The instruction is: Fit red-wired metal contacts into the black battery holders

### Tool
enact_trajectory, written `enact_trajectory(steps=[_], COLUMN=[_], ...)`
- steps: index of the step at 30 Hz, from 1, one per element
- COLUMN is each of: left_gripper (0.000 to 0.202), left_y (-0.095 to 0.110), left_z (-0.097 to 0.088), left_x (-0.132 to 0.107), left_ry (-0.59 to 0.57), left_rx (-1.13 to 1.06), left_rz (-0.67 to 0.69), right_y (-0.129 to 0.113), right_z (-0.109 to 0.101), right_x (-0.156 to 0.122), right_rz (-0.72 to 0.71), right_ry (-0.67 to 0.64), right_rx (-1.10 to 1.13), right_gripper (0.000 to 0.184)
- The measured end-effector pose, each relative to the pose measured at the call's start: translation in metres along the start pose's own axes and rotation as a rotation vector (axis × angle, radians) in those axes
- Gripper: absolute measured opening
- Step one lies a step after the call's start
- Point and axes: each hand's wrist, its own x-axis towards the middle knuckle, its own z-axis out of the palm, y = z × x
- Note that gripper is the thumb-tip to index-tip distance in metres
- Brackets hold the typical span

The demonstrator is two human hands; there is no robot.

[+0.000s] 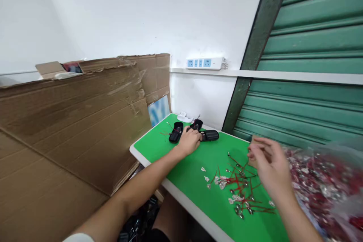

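On the far side of the green-topped table with a white edge (159, 157), the left hand (189, 140) rests on a cluster of black oval plastic housings (176, 132), fingers curled over the middle one; whether they clamp it cannot be told. The right hand (269, 162) hovers, blurred, over a scatter of red wires with small silver metal terminals (239, 187) on the near right, fingers loosely bent and slightly apart, holding nothing visible. A clear plastic bag of the same red-wired parts (323, 185) lies just right of it. Brown cardboard sheets (73, 121) stand at left.
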Motion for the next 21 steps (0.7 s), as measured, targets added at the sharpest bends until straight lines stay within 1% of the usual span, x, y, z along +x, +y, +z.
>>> enact_trajectory(steps=[1,3,5,6,7,8,10,11,12,14,16,17,18,19,20,21], left_gripper=[0.018,0.018,0.019,0.02,0.021,0.023,0.024,0.025,0.026,0.024,0.026,0.032,0.039,0.044,0.049,0.053], left_y=[0.0,0.003,0.01,0.016,0.024,0.034,0.057,0.069,0.081,0.1,0.111,0.112,0.111,0.109,0.106,0.104], left_z=[0.0,-0.001,-0.006,-0.009,-0.012,-0.014,-0.018,-0.019,-0.019,-0.017,-0.013,-0.01,-0.006,-0.001,0.004,0.009], left_x=[-0.001,-0.005,-0.009,-0.01,-0.01,-0.01,-0.006,-0.002,0.001,0.009,0.017,0.021,0.025,0.028,0.032,0.034], left_ry=[-0.006,-0.013,-0.009,-0.003,0.008,0.026,0.081,0.106,0.123,0.142,0.204,0.256,0.303,0.318,0.279,0.178], left_rx=[0.003,0.005,0.002,0.0,-0.006,-0.017,-0.069,-0.11,-0.154,-0.259,-0.423,-0.543,-0.697,-0.884,-1.094,-1.314], left_rz=[0.006,0.023,0.042,0.051,0.06,0.077,0.142,0.19,0.247,0.393,0.515,0.518,0.467,0.362,0.233,0.112], right_y=[0.012,0.033,0.045,0.049,0.051,0.052,0.055,0.057,0.06,0.064,0.066,0.066,0.064,0.062,0.059,0.057], right_z=[0.002,0.004,0.007,0.009,0.01,0.012,0.014,0.013,0.012,0.005,-0.004,-0.008,-0.012,-0.015,-0.016,-0.017], right_x=[0.003,0.006,0.003,0.0,-0.003,-0.005,-0.008,-0.007,-0.005,-0.001,0.002,0.003,0.002,0.001,-0.001,-0.002], right_rz=[0.043,0.079,0.076,0.074,0.077,0.096,0.208,0.259,0.278,0.3,0.336,0.364,0.39,0.413,0.426,0.448], right_ry=[-0.054,-0.132,-0.208,-0.219,-0.203,-0.14,-0.079,-0.076,-0.075,0.018,0.089,0.08,0.044,-0.022,-0.104,-0.167], right_rx=[-0.027,-0.082,-0.182,-0.243,-0.264,-0.236,-0.046,0.076,0.177,0.293,0.343,0.363,0.386,0.405,0.421,0.426], right_gripper=[0.051,0.05,0.049,0.048,0.049,0.054,0.067,0.068,0.067,0.062,0.058,0.057,0.058,0.057,0.055,0.055])
